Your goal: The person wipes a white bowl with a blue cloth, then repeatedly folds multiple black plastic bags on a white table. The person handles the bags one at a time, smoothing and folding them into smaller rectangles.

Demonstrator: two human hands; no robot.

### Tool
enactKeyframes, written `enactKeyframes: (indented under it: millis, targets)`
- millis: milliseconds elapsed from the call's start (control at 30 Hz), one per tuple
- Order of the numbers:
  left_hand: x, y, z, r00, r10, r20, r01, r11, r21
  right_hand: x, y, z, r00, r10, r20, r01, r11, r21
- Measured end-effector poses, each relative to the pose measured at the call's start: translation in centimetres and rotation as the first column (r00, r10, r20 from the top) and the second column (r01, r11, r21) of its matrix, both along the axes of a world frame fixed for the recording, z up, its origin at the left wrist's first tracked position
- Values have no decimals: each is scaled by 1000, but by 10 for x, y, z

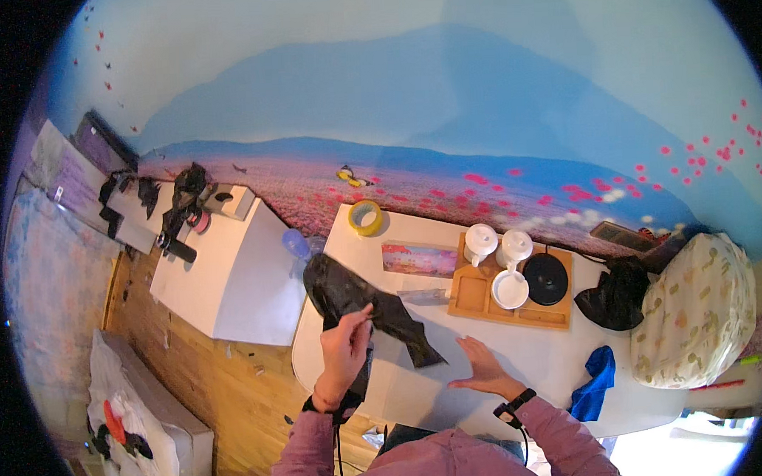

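Note:
A dark, limp piece of cloth (338,284), perhaps a garment, lies over the left part of the white table (420,396). One strip of it reaches right to a squared end, and another hangs down towards my left forearm. My left hand (347,348) pinches the cloth near its middle, thumb and forefinger together. Above the bare tabletop, right of the cloth, my right hand (485,366) is held with thumb and fingers apart and nothing between them. Both wrists wear black bands with cables.
A wooden tray (469,285) holds white lidded cups (481,243), a white bowl (509,290) and a black round heating base (545,279). Yellow tape (365,218) lies at the back. Blue cloth (593,385), black cloth (616,295) and a patterned cushion (697,313) are right. A white cabinet (255,282) stands left.

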State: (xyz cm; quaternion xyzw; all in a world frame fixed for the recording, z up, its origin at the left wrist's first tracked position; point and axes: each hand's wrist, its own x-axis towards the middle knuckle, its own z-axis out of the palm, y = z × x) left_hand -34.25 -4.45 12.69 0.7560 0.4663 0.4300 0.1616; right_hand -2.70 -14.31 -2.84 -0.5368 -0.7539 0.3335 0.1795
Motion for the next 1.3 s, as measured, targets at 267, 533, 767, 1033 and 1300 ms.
enactKeyframes:
  millis: [267,533,767,1033,1300]
  targets:
    - [31,-17,78,975,3,220,63,954,-292,-22,39,33,838,103,-536,88,944,318]
    - [38,-35,45,729,-34,684,341,884,-320,76,25,113,222,-550,-805,81,833,-547]
    - [63,-72,-59,657,82,749,698,310,-646,119,33,185,110,-509,-854,142,858,-493]
    - [134,-118,-90,866,-150,478,487,471,-735,139,25,214,64,-527,-848,53,850,-524]
    - [121,-138,5,275,290,916,768,506,-392,162,47,176,210,-294,-932,-14,953,-303]
